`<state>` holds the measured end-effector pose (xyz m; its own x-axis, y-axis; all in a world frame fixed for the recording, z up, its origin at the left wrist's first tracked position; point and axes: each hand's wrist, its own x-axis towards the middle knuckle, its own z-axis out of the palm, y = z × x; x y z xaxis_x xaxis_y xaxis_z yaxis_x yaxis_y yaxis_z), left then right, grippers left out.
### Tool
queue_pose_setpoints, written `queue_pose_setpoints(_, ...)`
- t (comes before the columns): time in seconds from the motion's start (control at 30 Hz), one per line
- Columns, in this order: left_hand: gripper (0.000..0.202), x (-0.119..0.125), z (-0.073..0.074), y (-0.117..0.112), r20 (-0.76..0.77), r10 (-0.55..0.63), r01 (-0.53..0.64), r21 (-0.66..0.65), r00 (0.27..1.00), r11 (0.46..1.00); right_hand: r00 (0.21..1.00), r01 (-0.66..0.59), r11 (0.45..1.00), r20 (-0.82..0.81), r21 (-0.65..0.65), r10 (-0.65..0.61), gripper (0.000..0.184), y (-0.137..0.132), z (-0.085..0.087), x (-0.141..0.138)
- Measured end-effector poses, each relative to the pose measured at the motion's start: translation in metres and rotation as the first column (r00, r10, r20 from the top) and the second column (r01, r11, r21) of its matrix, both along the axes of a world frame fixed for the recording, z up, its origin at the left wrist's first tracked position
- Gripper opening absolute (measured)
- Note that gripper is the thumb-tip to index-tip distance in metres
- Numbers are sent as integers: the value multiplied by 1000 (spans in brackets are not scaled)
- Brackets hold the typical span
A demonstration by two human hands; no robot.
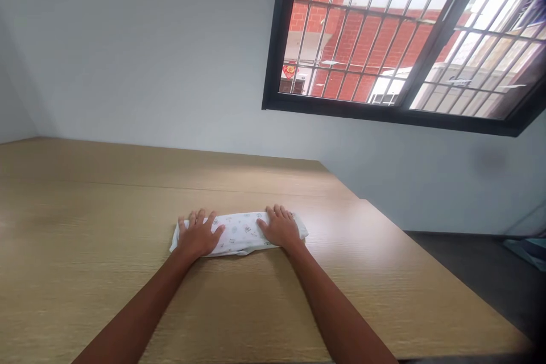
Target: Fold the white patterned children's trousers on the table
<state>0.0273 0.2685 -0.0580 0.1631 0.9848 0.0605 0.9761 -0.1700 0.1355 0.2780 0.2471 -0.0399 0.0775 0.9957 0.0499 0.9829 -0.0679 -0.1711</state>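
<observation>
A white cloth with small dark printed figures lies folded into a long flat strip on the wooden table. My left hand rests flat on its left part, fingers spread and pointing away from me. On the right part lies my right hand, palm down, its thumb apart from the other fingers. Between the two hands the printed middle of the cloth shows. Whether the cloth is a garment or a plain sheet, I cannot tell.
The light wooden table reaches back to a pale wall, with a seam across its far part. Its right edge slants toward me, beside a dark floor. A barred window with a black frame is at the upper right.
</observation>
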Motion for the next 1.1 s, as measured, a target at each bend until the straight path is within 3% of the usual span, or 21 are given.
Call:
queue_pose_setpoints(0.17, 56, 20, 7, -12, 43, -167, 161, 110, 985, 981, 999, 39, 998, 20, 49, -40, 62, 1, 0, 3)
queue_pose_setpoints(0.4, 54, 29, -2, -13, 39, -308, 304, 80, 951, 949, 1000, 17, 996, -25, 87, -15, 69, -10, 16, -8)
queue_pose_setpoints(0.47, 55, 29, -2, -12, 37, -320, 316, 80, 947, 945, 991, -58, 990, -110, 125, 72, 71, -16, 20, -20)
queue_pose_setpoints(0.57, 54, 33, 2, -15, 89, -384, 379, 70, 919, 923, 929, -266, 953, -227, 142, 293, 69, -24, 18, -41)
queue_pose_setpoints(0.7, 59, 42, 5, -22, 167, -463, 456, 78, 871, 887, 864, -429, 893, -224, 138, 450, 54, -25, 8, -57)
queue_pose_setpoints(0.8, 61, 43, 4, -22, 138, -458, 453, 64, 878, 889, 892, -404, 910, -182, 90, 414, 54, -21, 5, -54)
queue_pose_setpoints(0.93, 61, 39, 4, -15, 104, -432, 432, 21, 896, 902, 965, -248, 968, -93, -18, 246, 64, -15, 6, -33)
queue_pose_setpoints(1.1, 64, 27, 2, -3, 74, -291, 291, 7, 954, 957, 998, -64, 996, -23, -70, 62, 80, -9, 8, -5)
